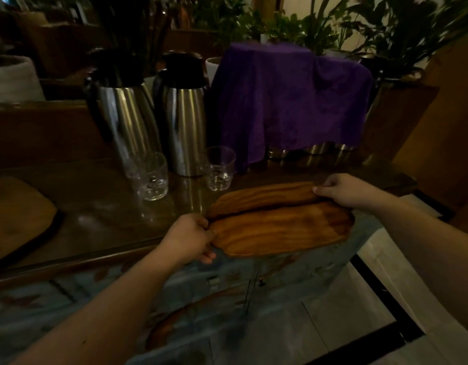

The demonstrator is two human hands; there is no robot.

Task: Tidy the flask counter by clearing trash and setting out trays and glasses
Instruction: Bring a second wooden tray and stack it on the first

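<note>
Two long wooden trays lie side by side at the counter's front right edge: a far tray (264, 197) and a near tray (277, 229) that overhangs the edge. My left hand (192, 237) grips the left end of the near tray. My right hand (346, 191) pinches the right end of the far tray. Two clear empty glasses (150, 177) (219, 168) stand upright behind the trays. Two steel flasks with black tops (127, 114) (184, 114) rise behind the glasses.
A purple cloth (288, 101) covers several metal vessels at the back right. Another wooden board (17, 214) rests at the left of the dark counter (96, 219). Potted plants (385, 30) line the back. Tiled floor lies below at the right.
</note>
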